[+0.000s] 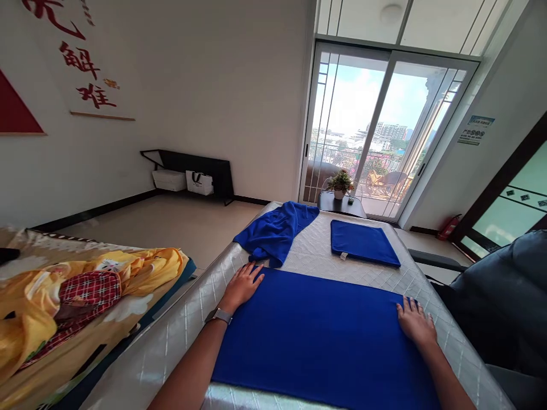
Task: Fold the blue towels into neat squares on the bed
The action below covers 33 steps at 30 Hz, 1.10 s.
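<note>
A blue cloth [325, 336] lies spread flat on the white quilted mattress [311, 245]. My left hand [243, 286] rests with fingers apart on its far left corner, a watch on the wrist. At the far right corner, my right hand [415, 320] lies open with its fingers spread. Beyond my left hand is a crumpled blue cloth [280, 230], close to the spread one. A folded blue cloth [363, 242] with a small white tag sits farther back on the right.
On the left is a bed [141, 307] with yellow and red plaid fabric. A plant [341, 182] stands on a small table beyond the mattress. Dark upholstered furniture [508, 302] borders the right side. Glass doors are at the back.
</note>
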Each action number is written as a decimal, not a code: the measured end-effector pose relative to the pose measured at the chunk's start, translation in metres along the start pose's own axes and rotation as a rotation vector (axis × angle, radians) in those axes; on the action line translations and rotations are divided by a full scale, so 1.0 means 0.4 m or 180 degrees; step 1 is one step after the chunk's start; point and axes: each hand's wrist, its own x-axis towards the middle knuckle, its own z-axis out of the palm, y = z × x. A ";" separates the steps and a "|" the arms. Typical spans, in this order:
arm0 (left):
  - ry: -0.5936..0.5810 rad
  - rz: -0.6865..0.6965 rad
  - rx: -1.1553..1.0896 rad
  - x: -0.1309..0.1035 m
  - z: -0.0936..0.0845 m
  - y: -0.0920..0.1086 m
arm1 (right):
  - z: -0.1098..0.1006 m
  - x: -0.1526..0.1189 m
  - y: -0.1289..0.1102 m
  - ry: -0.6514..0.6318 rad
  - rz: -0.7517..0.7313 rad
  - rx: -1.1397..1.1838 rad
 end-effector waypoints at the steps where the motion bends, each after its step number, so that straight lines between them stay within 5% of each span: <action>1: 0.0011 -0.0004 -0.0016 0.000 0.002 0.000 | -0.020 -0.008 -0.023 0.0069 0.0002 -0.0104; 5: 0.0061 0.0012 -0.0063 0.001 0.010 -0.001 | -0.115 -0.077 -0.196 0.0449 -0.0615 -0.0069; 11: 0.0078 0.0016 0.0069 -0.004 0.006 0.000 | -0.211 -0.224 -0.525 -0.0120 -0.2073 0.0917; 15: 0.0053 0.0028 0.0050 -0.008 0.004 -0.002 | -0.208 -0.255 -0.598 -0.0493 -0.2304 0.1080; 20: 0.0135 0.0049 -0.0027 -0.006 0.009 -0.011 | -0.147 -0.198 -0.492 -0.0396 -0.1999 0.0907; 28: 0.0216 0.0023 -0.0047 -0.003 0.005 -0.010 | 0.012 -0.013 -0.047 -0.0032 -0.0663 0.0291; 33: 0.0287 0.0105 -0.0043 -0.005 -0.006 -0.005 | 0.074 0.024 0.070 0.0156 -0.0304 0.0363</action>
